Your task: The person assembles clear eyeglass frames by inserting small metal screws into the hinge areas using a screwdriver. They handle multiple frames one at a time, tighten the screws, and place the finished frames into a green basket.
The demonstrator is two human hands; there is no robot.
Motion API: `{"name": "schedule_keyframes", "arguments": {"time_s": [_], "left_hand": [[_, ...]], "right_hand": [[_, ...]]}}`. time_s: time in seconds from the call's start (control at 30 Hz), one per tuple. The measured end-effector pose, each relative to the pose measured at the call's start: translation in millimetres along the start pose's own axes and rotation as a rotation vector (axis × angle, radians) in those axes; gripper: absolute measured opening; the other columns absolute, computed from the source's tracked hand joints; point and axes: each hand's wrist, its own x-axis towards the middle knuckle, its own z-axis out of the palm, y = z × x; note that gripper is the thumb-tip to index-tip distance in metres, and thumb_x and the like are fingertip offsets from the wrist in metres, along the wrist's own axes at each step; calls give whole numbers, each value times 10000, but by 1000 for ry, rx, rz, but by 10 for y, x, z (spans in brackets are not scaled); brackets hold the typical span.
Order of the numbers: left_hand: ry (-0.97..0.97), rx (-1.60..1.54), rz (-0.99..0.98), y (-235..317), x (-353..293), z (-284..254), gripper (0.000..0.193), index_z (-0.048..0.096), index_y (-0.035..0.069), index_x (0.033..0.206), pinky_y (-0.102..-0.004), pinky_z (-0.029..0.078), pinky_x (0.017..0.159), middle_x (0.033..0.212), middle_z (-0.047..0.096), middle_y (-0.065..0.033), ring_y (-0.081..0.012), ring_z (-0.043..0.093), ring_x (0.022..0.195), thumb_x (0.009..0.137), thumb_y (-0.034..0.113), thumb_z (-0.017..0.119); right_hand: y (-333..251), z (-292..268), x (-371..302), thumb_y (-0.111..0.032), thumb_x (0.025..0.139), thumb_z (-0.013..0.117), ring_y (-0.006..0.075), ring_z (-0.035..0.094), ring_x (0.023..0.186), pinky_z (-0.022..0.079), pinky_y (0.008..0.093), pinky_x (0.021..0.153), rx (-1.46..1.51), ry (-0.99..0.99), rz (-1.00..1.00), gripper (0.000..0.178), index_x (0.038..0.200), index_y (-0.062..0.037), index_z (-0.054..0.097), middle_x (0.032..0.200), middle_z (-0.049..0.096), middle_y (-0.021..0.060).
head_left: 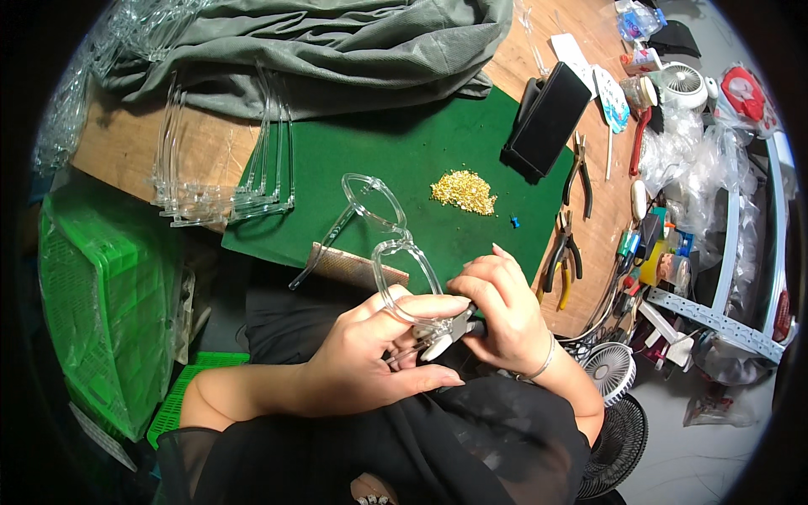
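My left hand (362, 353) is closed on a clear plastic eyeglass frame (406, 236), which tilts up over the front of the green mat (471, 126). One temple of the frame reaches down to the left, past a small worn block (353, 268) at the mat's edge. Closed around a tool with a metal head and dark grip, likely pliers (461, 323), my right hand (505, 316) holds it against the frame's near end. Fingers hide most of the tool and the contact point. Beyond my hands lies a heap of tiny gold-coloured parts (463, 192).
Several clear frames (271, 160) stand at the left of the wooden table, before a grey cloth (337, 59). A black phone-like device (549, 118) and two pliers (577, 181) lie to the right. Green crates (109, 311) stand left; small fans (609, 370) and clutter are right.
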Motion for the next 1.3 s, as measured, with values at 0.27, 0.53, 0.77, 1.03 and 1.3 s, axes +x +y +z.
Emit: {"name": "schedule_keyframes", "arguments": {"time_s": [0.27, 0.53, 0.77, 1.03, 1.3], "left_hand": [[-43, 58, 215, 173, 102, -186, 316, 617, -5, 1004, -227, 475, 655, 945, 611, -126, -151, 601, 783, 710, -71, 711], [50, -48, 180, 90, 41, -230, 368, 630, 4, 1062, -316, 499, 819, 1074, 592, -160, -246, 614, 926, 709, -51, 722], [-98, -104, 172, 77, 127, -229, 195, 646, 3, 918, -304, 474, 800, 1117, 570, -177, -208, 588, 910, 739, 6, 723], [128, -231, 75, -169, 118, -46, 872, -28, 54, 1425, -271, 462, 818, 1114, 572, -201, -123, 593, 862, 817, -64, 586], [21, -235, 185, -177, 122, -36, 975, -79, 77, 1446, -284, 475, 812, 1184, 506, -219, -160, 602, 892, 783, -80, 619]], "right_hand": [[492, 246, -152, -39, 744, 652, 323, 571, 717, 469, 370, 650, 119, 213, 532, 220, 930, -43, 533, 766, 563, 138], [766, 613, -1, -82, 740, 666, 316, 565, 781, 428, 387, 690, -52, 254, 479, 203, 911, -42, 563, 809, 567, 124], [775, 614, 85, -125, 757, 663, 333, 567, 771, 426, 407, 653, -34, 182, 547, 178, 871, -29, 565, 793, 562, 139], [610, 431, 105, -75, 772, 646, 344, 583, 732, 457, 389, 651, 188, 187, 495, 140, 858, -4, 560, 785, 577, 174], [-155, 102, 137, 95, 678, 614, 208, 568, 667, 447, 289, 612, 635, 330, 81, 178, 799, -28, 572, 750, 585, 75]]}}
